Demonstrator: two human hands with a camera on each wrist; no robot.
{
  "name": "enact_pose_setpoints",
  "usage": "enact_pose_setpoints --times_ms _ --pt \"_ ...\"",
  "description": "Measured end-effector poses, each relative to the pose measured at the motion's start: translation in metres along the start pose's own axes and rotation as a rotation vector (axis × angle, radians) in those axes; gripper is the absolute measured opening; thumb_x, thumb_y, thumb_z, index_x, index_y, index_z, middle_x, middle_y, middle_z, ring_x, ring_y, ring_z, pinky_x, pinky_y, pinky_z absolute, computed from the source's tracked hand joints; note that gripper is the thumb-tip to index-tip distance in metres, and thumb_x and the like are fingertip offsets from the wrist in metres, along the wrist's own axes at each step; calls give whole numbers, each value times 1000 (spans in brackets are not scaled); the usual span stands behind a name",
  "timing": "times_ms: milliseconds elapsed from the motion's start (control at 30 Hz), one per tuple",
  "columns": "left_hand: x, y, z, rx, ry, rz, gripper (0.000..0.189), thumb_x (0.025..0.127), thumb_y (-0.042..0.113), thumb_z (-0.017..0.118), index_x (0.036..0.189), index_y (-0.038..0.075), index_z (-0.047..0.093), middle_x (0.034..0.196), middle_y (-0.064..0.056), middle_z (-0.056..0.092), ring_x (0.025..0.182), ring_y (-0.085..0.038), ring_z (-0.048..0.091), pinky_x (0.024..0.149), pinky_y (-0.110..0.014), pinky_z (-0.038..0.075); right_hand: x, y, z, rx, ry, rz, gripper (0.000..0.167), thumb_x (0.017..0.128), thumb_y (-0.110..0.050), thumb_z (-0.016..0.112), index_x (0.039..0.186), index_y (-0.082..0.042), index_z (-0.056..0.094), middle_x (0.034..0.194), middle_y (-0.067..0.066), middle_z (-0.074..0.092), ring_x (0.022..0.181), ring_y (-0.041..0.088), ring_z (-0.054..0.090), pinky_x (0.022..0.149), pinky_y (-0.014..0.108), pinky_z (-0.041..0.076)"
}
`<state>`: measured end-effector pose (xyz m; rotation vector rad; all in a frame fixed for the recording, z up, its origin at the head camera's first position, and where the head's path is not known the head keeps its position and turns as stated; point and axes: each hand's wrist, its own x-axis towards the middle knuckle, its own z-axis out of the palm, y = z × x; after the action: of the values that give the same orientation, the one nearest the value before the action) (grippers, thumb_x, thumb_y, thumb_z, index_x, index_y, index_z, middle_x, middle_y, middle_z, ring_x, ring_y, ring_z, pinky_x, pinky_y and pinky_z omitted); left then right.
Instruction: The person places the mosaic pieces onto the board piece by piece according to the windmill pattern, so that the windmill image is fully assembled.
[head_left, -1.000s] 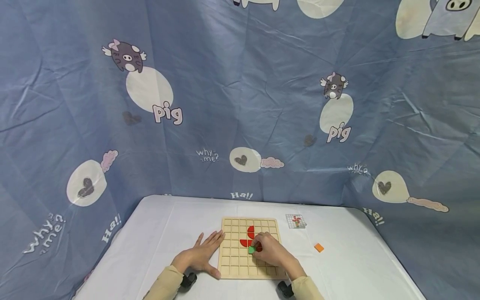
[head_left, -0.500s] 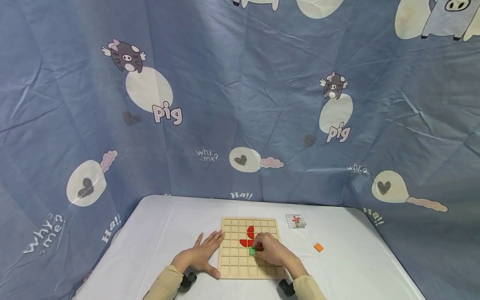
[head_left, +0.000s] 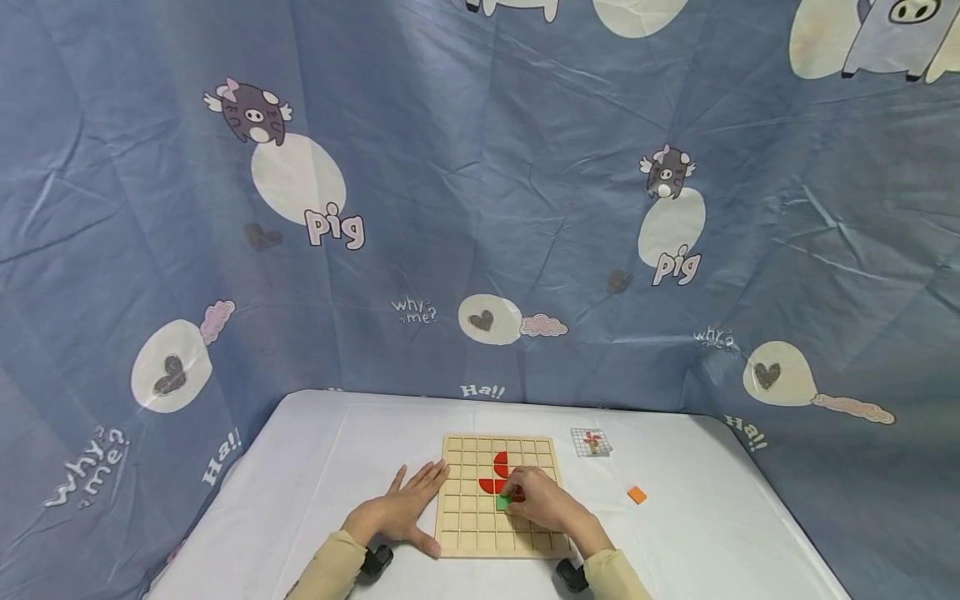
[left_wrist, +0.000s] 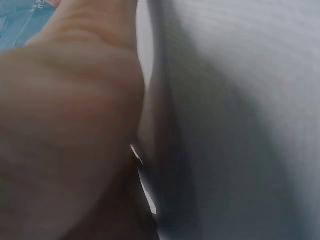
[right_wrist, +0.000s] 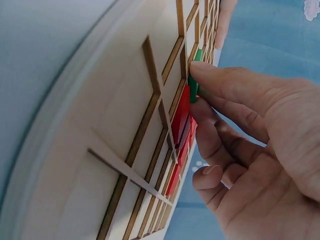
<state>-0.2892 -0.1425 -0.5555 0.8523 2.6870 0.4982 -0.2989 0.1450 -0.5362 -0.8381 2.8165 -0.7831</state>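
Observation:
A pale wooden grid board (head_left: 468,533) lies on the white table. Between thumb and fingers, my right hand (head_left: 542,500) pinches a green square tile (head_left: 503,503) at the board's middle, just below the red tiles. The right wrist view shows the green tile (right_wrist: 194,80) tilted at a grid cell, with red tiles (right_wrist: 181,115) right beside it. Several red curved tiles (head_left: 491,485) sit in the grid, partly covered by the right hand. My left hand (head_left: 405,508) lies flat with spread fingers, its fingertips and thumb touching the board's left edge.
An orange square tile (head_left: 637,495) lies on the table to the right of the board. Behind it is a small pattern card (head_left: 592,442) with a red flower shape on a grid. A blue printed cloth (head_left: 480,208) hangs behind the table.
The green tile has shifted slightly over the cells below the red tiles and lies a little lower now. My right hand moved with it. The left hand has stayed still.

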Motion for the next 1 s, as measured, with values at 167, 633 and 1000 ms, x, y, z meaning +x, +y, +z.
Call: enact_pose_setpoints --times_ms 167,633,1000 --pt "1 0 0 -1 -1 -2 131 61 71 71 155 7 8 164 -12 5 151 -34 6 117 -65 0 1 0 0 -9 2 -12 11 80 -15 79 90 -14 73 87 -10 63 79 2 54 69 20 50" --pt "2 2 0 -6 -11 -34 132 58 70 72 156 8 8 164 -10 4 151 -32 6 118 -63 -1 -1 -1 3 -101 29 -40 10 82 -15 77 91 -15 74 91 -8 65 88 6 57 75 23 53" --pt "1 3 -1 -2 -12 -27 132 59 72 70 156 8 8 164 -10 4 151 -32 5 118 -63 0 -4 -2 5 -151 37 -32 13 83 -20 77 95 -17 73 95 -9 64 95 11 59 81 28 55"
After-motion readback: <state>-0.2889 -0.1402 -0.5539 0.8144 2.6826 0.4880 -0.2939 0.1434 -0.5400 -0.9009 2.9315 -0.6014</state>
